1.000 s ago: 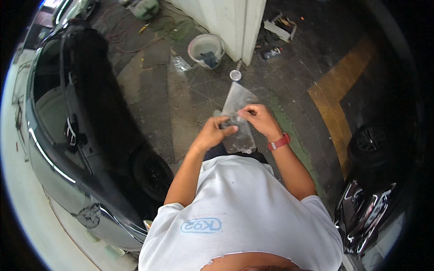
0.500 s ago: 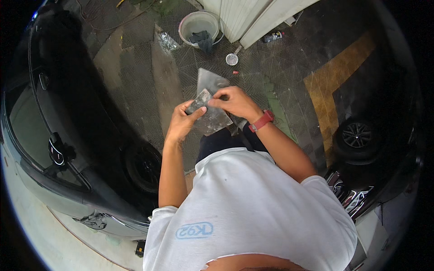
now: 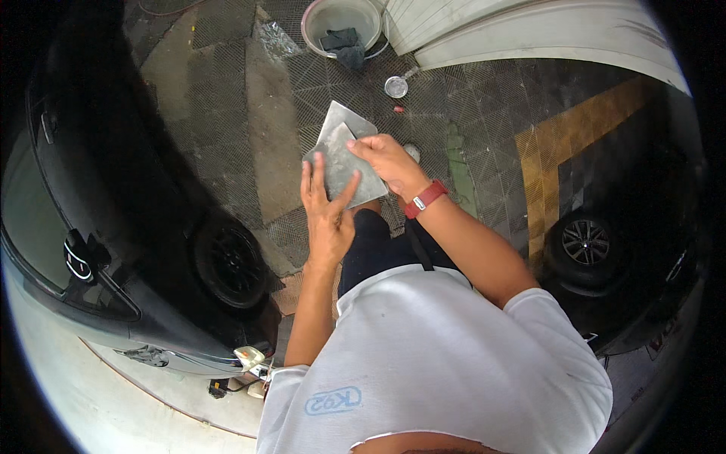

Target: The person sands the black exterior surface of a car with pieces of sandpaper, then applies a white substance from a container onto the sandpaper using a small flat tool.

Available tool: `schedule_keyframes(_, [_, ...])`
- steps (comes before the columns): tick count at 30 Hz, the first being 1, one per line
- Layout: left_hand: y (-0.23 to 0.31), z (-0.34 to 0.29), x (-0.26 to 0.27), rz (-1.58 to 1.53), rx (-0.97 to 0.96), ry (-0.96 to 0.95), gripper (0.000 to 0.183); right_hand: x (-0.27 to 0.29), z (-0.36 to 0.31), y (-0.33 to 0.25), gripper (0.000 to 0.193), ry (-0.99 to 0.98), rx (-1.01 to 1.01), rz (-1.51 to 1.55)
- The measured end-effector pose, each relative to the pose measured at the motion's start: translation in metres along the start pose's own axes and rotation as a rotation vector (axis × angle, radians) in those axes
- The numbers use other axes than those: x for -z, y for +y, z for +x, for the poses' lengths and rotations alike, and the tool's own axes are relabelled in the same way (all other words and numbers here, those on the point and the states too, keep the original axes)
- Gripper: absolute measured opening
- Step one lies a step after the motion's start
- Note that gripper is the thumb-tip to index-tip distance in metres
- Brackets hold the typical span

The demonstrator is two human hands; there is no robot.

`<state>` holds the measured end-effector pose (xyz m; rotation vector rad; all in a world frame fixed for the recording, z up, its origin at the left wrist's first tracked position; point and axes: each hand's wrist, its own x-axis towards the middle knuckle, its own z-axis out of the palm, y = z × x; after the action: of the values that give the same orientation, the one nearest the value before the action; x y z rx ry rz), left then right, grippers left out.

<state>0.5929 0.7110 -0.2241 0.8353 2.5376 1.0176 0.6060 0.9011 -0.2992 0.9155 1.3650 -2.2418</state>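
Observation:
A thin grey sheet [image 3: 368,188], bent or folded into overlapping layers with pointed corners, is held up in front of my body. My right hand [image 3: 389,160], with a red band on its wrist, pinches the upper layer's right edge between thumb and fingers. Over the lower left part of the sheet, my left hand [image 3: 329,216] lies with fingers and thumb spread apart. Its fingertips are slightly blurred and rest on or just over the surface. Whether the layers are one sheet or two pieces I cannot tell.
A pale bucket [image 3: 308,26] with a dark cloth [image 3: 348,51] stands ahead. Near it on the dark grid floor [image 3: 484,106] are a small round pan [image 3: 395,87] and a red bit [image 3: 398,109]. A black car [image 3: 144,250] is at left, another car's wheel [image 3: 586,240] at right.
My left hand has loosened its thumb grip and spread its fingers across the sheet. The dark piece on top has turned lighter side up, and my right hand still pinches the edge.

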Motion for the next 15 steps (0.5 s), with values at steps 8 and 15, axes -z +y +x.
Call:
schedule_keyframes(8, [-0.077, 0.025, -0.093, -0.897, 0.841, 0.269, 0.049, 0.053, 0.053, 0.037, 0.041, -0.003, 0.069, -0.63])
schedule_keyframes(15, [-0.207, 0.069, -0.184, -1.178, 1.012, 0.589, 0.028, 0.164, 0.115, 0.138, 0.023, -0.015, 0.005, -0.587])
